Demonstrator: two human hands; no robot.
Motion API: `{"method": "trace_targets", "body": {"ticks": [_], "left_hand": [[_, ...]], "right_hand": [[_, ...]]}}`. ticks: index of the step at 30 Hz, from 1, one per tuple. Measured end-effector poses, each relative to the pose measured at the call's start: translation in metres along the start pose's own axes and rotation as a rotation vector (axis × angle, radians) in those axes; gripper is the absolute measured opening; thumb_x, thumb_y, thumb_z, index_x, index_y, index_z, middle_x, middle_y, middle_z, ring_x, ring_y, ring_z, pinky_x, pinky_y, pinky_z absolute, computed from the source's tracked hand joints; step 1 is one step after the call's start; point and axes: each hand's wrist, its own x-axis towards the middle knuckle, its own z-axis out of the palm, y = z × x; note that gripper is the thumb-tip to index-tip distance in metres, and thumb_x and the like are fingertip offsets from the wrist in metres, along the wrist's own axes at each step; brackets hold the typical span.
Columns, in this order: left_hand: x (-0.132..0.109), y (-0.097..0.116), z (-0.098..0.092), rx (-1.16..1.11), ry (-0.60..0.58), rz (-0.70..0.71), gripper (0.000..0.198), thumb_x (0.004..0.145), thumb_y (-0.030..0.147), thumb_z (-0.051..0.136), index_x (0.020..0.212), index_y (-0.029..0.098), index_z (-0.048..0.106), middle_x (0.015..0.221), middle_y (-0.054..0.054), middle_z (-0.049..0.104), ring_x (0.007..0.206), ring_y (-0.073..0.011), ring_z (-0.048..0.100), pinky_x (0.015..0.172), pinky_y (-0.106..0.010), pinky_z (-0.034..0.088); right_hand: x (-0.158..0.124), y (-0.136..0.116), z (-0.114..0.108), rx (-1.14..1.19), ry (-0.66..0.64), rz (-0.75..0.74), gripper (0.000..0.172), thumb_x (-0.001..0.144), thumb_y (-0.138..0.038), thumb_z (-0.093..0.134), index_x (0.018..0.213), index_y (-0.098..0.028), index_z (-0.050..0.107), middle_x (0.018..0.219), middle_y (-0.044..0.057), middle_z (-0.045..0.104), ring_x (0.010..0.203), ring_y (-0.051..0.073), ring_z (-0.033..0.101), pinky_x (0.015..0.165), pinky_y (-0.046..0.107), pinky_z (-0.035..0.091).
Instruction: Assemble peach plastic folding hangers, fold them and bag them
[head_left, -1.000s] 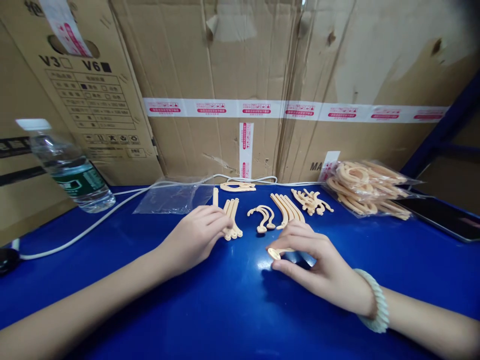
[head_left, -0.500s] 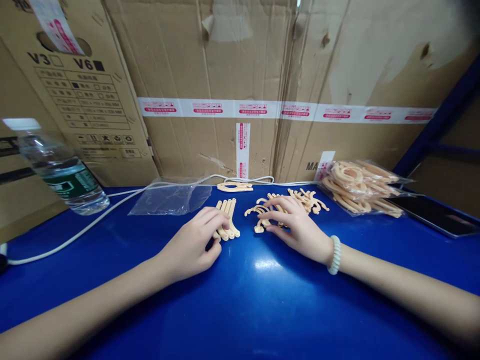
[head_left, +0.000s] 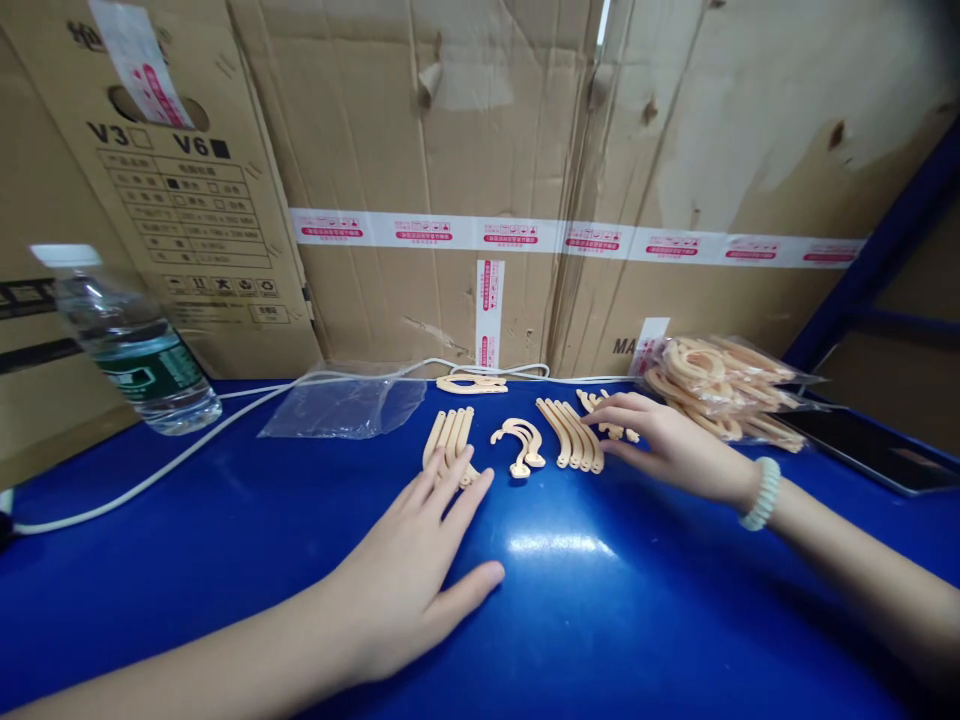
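Spread flat, my left hand [head_left: 420,560] rests its fingertips on the near ends of a row of beige plastic arm pieces [head_left: 454,428]. Several beige hook pieces [head_left: 523,440] with small flat bases lie between the hands. To their right is a second slanted row of curved arm pieces [head_left: 570,435]. My right hand [head_left: 660,440] reaches over a small pile of beige parts [head_left: 592,400], its fingers extended and apart at the right edge of that row. The hand covers part of the pile. A folded beige hanger-like piece [head_left: 471,384] lies behind.
Clear bags of beige parts [head_left: 724,390] are stacked at the right, beside a dark phone-like slab [head_left: 877,450]. A flat clear bag [head_left: 345,405], a white cable [head_left: 247,392] and a water bottle [head_left: 142,350] lie left. Cardboard boxes [head_left: 450,150] wall the back of the blue table [head_left: 570,620].
My left hand has opened out flat over the left row. My right hand has moved right, off the hook pieces to the small pile, uncovering the hooks and the right row.
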Motion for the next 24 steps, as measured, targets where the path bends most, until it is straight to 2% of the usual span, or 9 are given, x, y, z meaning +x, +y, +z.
{"method": "trace_targets", "body": {"ticks": [6,10,13,16,21,24], "left_hand": [[0.002,0.004,0.002,0.034,0.03,-0.044,0.07,0.096,0.06,0.036,0.152,0.021,0.024,0.159,-0.008,0.021,0.145,-0.0297,0.023,0.116,-0.048,0.029],[0.007,-0.007,0.0,-0.009,-0.053,0.025,0.071,0.096,0.058,0.038,0.153,0.021,0.019,0.159,-0.009,0.018,0.145,-0.0309,0.021,0.116,-0.05,0.029],[0.009,-0.009,0.002,-0.012,0.034,-0.011,0.069,0.096,0.057,0.04,0.152,0.022,0.025,0.158,-0.009,0.024,0.144,-0.0301,0.025,0.116,-0.049,0.029],[0.008,-0.006,0.004,0.0,0.101,-0.018,0.067,0.096,0.057,0.041,0.151,0.021,0.029,0.156,-0.009,0.028,0.143,-0.0292,0.029,0.116,-0.047,0.031],[0.009,-0.008,0.003,0.016,0.08,-0.015,0.067,0.096,0.057,0.04,0.151,0.02,0.028,0.156,-0.01,0.028,0.143,-0.0285,0.03,0.115,-0.047,0.033],[0.013,-0.016,-0.002,0.02,0.045,0.012,0.068,0.096,0.055,0.04,0.152,0.021,0.024,0.158,-0.01,0.023,0.145,-0.0301,0.024,0.115,-0.05,0.031]], "right_hand": [[-0.012,0.036,-0.019,-0.101,-0.186,0.112,0.047,0.088,-0.031,0.054,0.133,-0.02,0.055,0.131,0.016,0.058,0.12,0.033,0.057,0.103,0.052,0.045],[-0.015,0.042,-0.011,-0.139,-0.253,0.122,0.057,0.087,-0.024,0.054,0.143,-0.022,0.044,0.148,0.014,0.044,0.134,0.033,0.044,0.11,0.053,0.037],[-0.011,0.038,0.003,-0.152,-0.291,0.091,0.055,0.088,-0.018,0.05,0.143,-0.02,0.045,0.153,0.014,0.038,0.14,0.03,0.035,0.113,0.051,0.034],[-0.007,0.038,0.011,-0.134,-0.286,0.101,0.049,0.09,-0.018,0.049,0.138,-0.018,0.05,0.152,0.013,0.039,0.139,0.028,0.037,0.114,0.047,0.035],[-0.008,0.045,0.011,-0.155,-0.265,0.141,0.043,0.091,-0.019,0.047,0.134,-0.015,0.055,0.149,0.016,0.043,0.137,0.03,0.04,0.113,0.048,0.036],[-0.009,0.045,0.008,-0.161,-0.272,0.134,0.044,0.091,-0.021,0.048,0.135,-0.016,0.054,0.15,0.017,0.041,0.137,0.031,0.04,0.112,0.049,0.037]]}}
